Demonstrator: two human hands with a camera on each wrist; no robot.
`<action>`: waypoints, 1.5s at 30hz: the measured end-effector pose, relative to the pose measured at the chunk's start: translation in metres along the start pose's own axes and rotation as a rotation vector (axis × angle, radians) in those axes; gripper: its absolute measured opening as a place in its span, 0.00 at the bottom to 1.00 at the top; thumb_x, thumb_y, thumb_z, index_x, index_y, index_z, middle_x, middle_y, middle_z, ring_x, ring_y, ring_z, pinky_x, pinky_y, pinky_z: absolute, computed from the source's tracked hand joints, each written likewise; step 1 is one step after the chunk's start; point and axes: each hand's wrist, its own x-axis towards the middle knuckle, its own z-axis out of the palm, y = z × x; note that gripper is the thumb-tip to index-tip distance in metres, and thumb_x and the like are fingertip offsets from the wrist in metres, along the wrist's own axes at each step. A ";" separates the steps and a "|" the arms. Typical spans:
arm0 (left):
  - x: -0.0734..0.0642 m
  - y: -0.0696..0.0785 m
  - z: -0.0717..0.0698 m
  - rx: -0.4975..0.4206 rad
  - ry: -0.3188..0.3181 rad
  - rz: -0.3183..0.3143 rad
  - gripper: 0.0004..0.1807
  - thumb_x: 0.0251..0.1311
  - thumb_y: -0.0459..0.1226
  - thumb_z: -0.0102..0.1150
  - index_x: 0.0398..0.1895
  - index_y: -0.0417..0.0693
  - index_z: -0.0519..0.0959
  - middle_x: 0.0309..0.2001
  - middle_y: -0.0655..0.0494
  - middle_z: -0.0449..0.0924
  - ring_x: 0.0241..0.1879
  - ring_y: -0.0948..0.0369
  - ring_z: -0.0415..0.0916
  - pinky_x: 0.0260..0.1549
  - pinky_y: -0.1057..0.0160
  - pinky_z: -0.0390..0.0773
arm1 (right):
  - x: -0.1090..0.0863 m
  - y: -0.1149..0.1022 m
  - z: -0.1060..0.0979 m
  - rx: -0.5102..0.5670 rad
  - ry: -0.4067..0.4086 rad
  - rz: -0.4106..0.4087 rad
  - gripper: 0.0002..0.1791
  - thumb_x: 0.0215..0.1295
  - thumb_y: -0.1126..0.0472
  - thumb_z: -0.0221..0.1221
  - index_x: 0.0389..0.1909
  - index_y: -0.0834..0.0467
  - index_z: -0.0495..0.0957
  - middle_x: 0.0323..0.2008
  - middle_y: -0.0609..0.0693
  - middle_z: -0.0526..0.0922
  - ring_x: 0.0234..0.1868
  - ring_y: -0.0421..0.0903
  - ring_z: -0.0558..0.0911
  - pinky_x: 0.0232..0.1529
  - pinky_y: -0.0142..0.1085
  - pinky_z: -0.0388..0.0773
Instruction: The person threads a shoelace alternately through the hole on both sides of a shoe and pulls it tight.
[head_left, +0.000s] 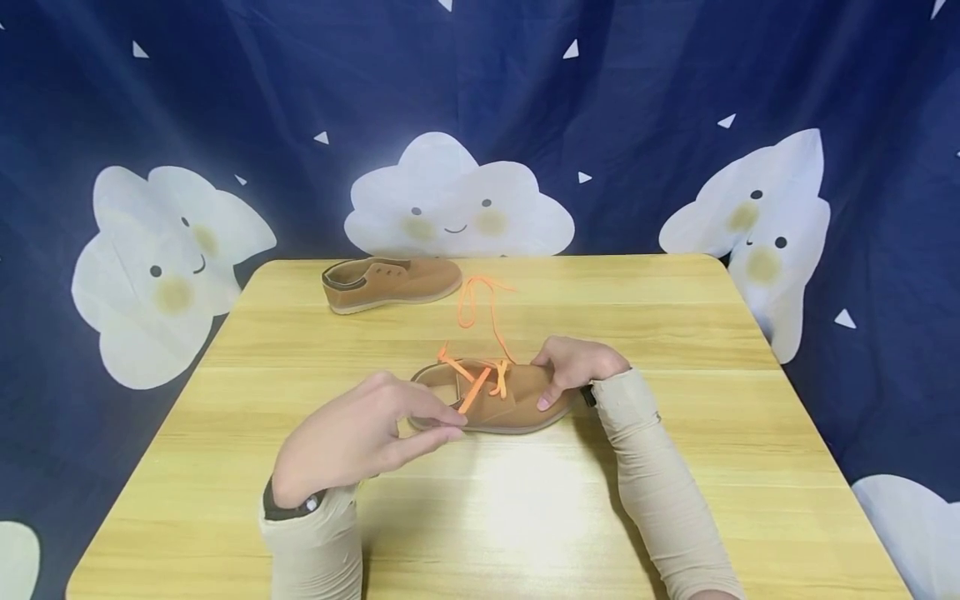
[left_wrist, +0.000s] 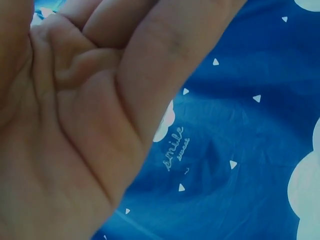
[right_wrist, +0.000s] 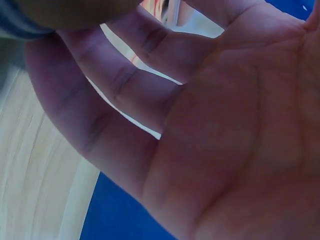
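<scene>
A brown shoe (head_left: 521, 408) lies in the middle of the table, toe to the right, with an orange shoelace (head_left: 473, 393) threaded through its eyelets. My left hand (head_left: 352, 433) pinches one end of the lace between thumb and forefinger, at the near side of the shoe opening. Around the toe, my right hand (head_left: 581, 365) grips the shoe, its thumb on the near side. The right wrist view shows the fingers of that hand (right_wrist: 115, 100) curled against the shoe (right_wrist: 75, 12). In the left wrist view the palm (left_wrist: 75, 140) shows, but the lace is hidden.
A second brown shoe (head_left: 423, 282), with no lace in its eyelets, stands at the table's back edge, left of centre. The loose far end of the lace loops across the wooden table (head_left: 637, 308) behind the held shoe. A blue curtain (head_left: 622, 92) with clouds hangs behind.
</scene>
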 end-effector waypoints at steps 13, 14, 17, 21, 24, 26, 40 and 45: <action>0.002 -0.001 0.001 0.010 -0.018 0.025 0.11 0.73 0.43 0.61 0.49 0.50 0.89 0.42 0.62 0.91 0.38 0.72 0.85 0.38 0.73 0.83 | -0.022 -0.071 0.007 0.051 0.213 -0.613 0.16 0.78 0.58 0.56 0.61 0.52 0.82 0.58 0.49 0.85 0.56 0.49 0.84 0.59 0.45 0.82; 0.002 -0.001 0.000 0.013 -0.015 0.023 0.11 0.73 0.42 0.61 0.48 0.50 0.89 0.41 0.63 0.91 0.37 0.73 0.85 0.38 0.72 0.83 | -0.023 -0.078 0.010 0.090 0.173 -0.676 0.15 0.79 0.60 0.55 0.60 0.51 0.83 0.55 0.48 0.86 0.54 0.47 0.84 0.59 0.43 0.82; 0.003 -0.002 0.000 0.017 -0.007 0.018 0.11 0.71 0.42 0.63 0.49 0.50 0.89 0.38 0.65 0.90 0.34 0.75 0.81 0.35 0.73 0.81 | -0.027 -0.092 0.016 0.172 0.094 -0.764 0.12 0.78 0.62 0.56 0.53 0.49 0.84 0.50 0.45 0.86 0.52 0.42 0.82 0.59 0.38 0.80; 0.006 -0.004 -0.001 0.014 0.005 0.020 0.10 0.71 0.42 0.63 0.49 0.53 0.88 0.37 0.67 0.88 0.32 0.75 0.78 0.35 0.73 0.81 | -0.030 -0.096 0.019 0.220 0.133 -0.742 0.07 0.74 0.65 0.60 0.44 0.51 0.85 0.42 0.46 0.87 0.47 0.41 0.82 0.56 0.37 0.79; 0.008 -0.008 -0.002 0.009 0.033 -0.018 0.12 0.71 0.43 0.64 0.54 0.55 0.86 0.39 0.67 0.89 0.36 0.73 0.82 0.38 0.70 0.83 | -0.031 -0.092 0.018 0.261 0.206 -0.684 0.06 0.73 0.65 0.61 0.41 0.53 0.85 0.37 0.50 0.86 0.42 0.42 0.82 0.50 0.37 0.81; 0.012 -0.014 -0.004 -0.008 0.055 -0.060 0.15 0.69 0.44 0.65 0.57 0.58 0.84 0.40 0.68 0.89 0.37 0.72 0.84 0.39 0.67 0.84 | -0.032 -0.089 0.016 0.321 0.262 -0.659 0.05 0.72 0.66 0.61 0.40 0.55 0.85 0.35 0.52 0.85 0.39 0.43 0.82 0.47 0.38 0.81; 0.061 -0.092 0.028 0.022 -0.164 -0.253 0.09 0.60 0.41 0.72 0.42 0.50 0.89 0.19 0.65 0.71 0.19 0.68 0.66 0.22 0.68 0.68 | -0.016 -0.072 0.011 0.442 0.522 -0.581 0.08 0.71 0.70 0.60 0.45 0.65 0.86 0.35 0.46 0.84 0.40 0.47 0.79 0.44 0.35 0.78; 0.072 -0.103 0.042 0.079 -0.217 -0.284 0.05 0.57 0.39 0.75 0.34 0.49 0.89 0.26 0.63 0.82 0.24 0.68 0.73 0.28 0.68 0.75 | -0.011 -0.066 0.008 0.350 0.554 -0.477 0.08 0.71 0.66 0.62 0.44 0.59 0.89 0.36 0.55 0.84 0.39 0.45 0.77 0.45 0.36 0.74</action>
